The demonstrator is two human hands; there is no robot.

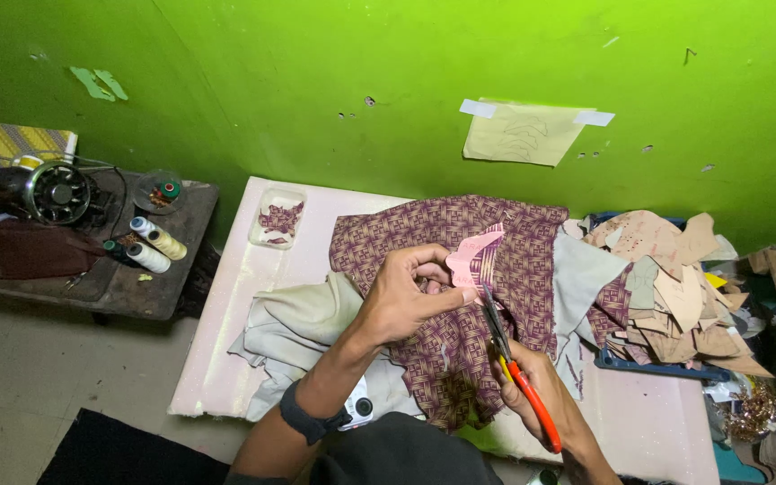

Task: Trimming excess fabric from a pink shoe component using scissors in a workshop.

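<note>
Near the middle of the frame our left hand (410,292) pinches a small pink pattern piece (475,254) together with the patterned purple cloth (460,296) under it, thumb and fingers pressed flat on both layers. Our right hand (536,386), lower and to the right, is closed around the orange handles of the scissors (507,355), whose dark blades point up toward the lower edge of the pink piece and look nearly closed at the tips.

To cut well here, we judge that the pinch should sit close to the blades, so the two layers cannot slide against each other. We keep the cloth lifted just enough for the lower blade to pass under it, and we turn the piece into the scissors rather than twisting the wrist. Short bites suit the curved edge better than long ones. Our thumb lies near the cutting line, so we mind it.

The rest of the purple cloth spreads over the pale pink table (226,341), beside a grey cloth (303,314). A pile of tan scraps (675,287) lies at the right, and thread spools (154,244) stand at the left.
</note>
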